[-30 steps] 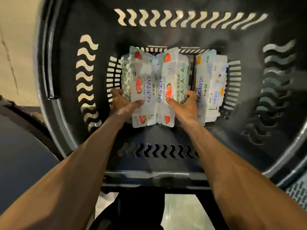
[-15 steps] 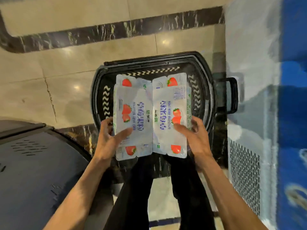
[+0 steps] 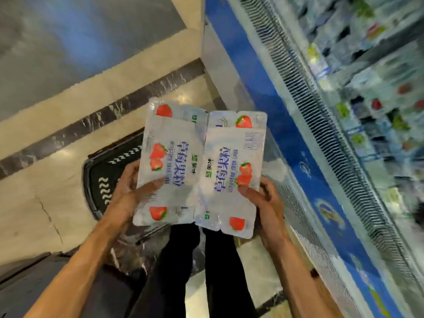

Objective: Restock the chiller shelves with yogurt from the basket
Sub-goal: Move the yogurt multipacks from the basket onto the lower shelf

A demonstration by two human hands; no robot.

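Note:
Two white strawberry yogurt multipacks are held side by side in front of me, above the floor. My left hand (image 3: 128,189) grips the left yogurt pack (image 3: 169,166) at its lower left edge, thumb on top. My right hand (image 3: 263,198) grips the right yogurt pack (image 3: 231,175) at its lower right edge, thumb on the label. The black basket (image 3: 103,177) stands on the floor below and to the left, mostly hidden by the packs. The chiller shelves (image 3: 367,106) rise at the right, blurred, stocked with several packs.
The chiller's blue front panel (image 3: 296,143) and its grille (image 3: 305,92) run diagonally along the right. A beige tiled floor with a dark marble strip (image 3: 96,120) lies to the left. A dark rounded cabinet (image 3: 27,285) sits at the lower left. My dark trouser legs show below the packs.
Both hands lifted the two strawberry packs out of the basket and carried them up and to the right. The view swung toward the chiller, and the basket now lies lower left.

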